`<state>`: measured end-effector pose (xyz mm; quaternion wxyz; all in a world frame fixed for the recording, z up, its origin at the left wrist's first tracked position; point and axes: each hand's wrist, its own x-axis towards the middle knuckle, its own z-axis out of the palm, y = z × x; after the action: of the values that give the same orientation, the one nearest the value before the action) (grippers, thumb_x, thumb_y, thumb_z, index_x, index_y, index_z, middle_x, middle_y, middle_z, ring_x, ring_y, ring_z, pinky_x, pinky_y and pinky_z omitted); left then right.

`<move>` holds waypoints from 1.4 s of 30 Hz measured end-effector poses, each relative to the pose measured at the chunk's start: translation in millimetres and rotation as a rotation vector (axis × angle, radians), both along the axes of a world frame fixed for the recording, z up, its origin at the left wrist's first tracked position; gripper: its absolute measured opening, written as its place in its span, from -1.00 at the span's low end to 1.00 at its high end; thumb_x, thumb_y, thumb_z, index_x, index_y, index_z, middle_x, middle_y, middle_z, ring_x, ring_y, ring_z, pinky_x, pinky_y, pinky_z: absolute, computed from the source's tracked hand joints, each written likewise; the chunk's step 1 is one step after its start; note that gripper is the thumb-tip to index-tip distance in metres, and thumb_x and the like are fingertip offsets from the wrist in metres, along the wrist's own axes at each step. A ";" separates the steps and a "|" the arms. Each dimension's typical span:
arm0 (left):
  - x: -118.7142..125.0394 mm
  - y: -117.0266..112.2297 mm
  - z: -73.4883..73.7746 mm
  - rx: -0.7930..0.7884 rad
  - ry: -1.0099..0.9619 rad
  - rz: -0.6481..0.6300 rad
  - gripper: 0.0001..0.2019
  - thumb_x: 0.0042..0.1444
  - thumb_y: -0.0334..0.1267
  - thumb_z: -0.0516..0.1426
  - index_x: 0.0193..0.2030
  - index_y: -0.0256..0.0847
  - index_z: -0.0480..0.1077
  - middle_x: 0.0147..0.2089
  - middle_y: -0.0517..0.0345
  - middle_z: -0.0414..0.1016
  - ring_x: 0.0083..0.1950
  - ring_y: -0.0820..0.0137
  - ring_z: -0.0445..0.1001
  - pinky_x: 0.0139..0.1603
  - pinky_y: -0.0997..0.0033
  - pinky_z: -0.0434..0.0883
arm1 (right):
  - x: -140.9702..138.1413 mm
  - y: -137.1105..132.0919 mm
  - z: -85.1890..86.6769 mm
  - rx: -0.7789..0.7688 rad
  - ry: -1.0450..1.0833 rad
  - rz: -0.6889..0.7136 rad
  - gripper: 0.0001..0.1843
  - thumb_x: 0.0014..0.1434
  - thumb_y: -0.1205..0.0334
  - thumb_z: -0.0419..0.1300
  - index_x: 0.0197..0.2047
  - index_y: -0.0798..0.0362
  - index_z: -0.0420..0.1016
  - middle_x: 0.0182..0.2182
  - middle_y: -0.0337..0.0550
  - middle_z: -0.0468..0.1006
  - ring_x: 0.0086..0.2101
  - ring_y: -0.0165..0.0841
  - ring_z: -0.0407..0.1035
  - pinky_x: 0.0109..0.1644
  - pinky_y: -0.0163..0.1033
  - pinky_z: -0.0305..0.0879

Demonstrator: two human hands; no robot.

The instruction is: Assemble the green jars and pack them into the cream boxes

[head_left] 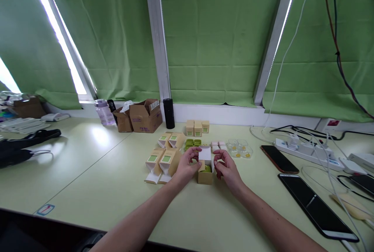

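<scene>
A small tan cardboard box (205, 176) stands upright on the pale green table (117, 189), its white lid flap (205, 153) raised and a green item showing inside. My left hand (187, 164) grips the box's left side and touches the flap. My right hand (226, 166) pinches the flap's right edge. Several open tan boxes with green labels (163, 158) lie to the left. Beyond the hands sit green round pieces (193, 143), small white pieces (218, 145) and clear plastic holders (241, 148).
Three closed tan boxes (198, 127) stand at the back, beside a black cylinder (168, 113), brown cartons (145, 116) and a bottle (104, 111). Phones (279, 158) (317, 207), a power strip (309, 150) and cables lie on the right. A black bag (26, 143) lies left.
</scene>
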<state>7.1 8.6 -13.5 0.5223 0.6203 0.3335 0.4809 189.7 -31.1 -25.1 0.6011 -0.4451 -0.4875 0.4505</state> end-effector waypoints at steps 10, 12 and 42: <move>1.8 2.2 -2.1 0.034 0.019 0.018 -0.53 -0.10 -0.39 0.25 0.03 -0.21 0.39 -0.15 0.06 0.54 -0.08 0.27 0.49 -0.07 0.35 0.37 | -3.5 -1.9 0.9 -0.012 -0.047 0.012 -0.49 0.00 -0.07 0.36 -0.05 -0.08 0.34 -0.31 -0.35 0.32 -0.57 -0.49 0.19 -0.64 -0.36 0.12; 1.7 1.9 -2.0 0.041 0.024 0.016 -0.53 -0.09 -0.39 0.25 0.04 -0.21 0.39 -0.16 0.07 0.54 -0.09 0.28 0.49 -0.08 0.35 0.37 | -4.4 -2.6 1.2 -0.015 -0.047 0.012 -0.47 0.01 -0.10 0.37 -0.04 -0.08 0.34 -0.31 -0.34 0.32 -0.56 -0.48 0.21 -0.64 -0.36 0.12; 2.3 -8.3 6.1 0.129 0.063 0.053 -0.45 -0.05 -0.42 0.24 0.11 -0.10 0.22 -0.24 0.18 0.55 -0.12 0.25 0.46 0.02 0.24 0.33 | -6.5 1.2 -5.1 -0.063 -0.117 0.043 -0.46 0.00 -0.05 0.34 0.00 -0.09 0.30 -0.28 -0.32 0.30 -0.52 -0.46 0.22 -0.53 -0.32 0.13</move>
<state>9.4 0.3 -7.4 0.4576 0.6585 0.3345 0.4951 183.2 -29.9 -30.2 0.5474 -0.4787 -0.5170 0.4516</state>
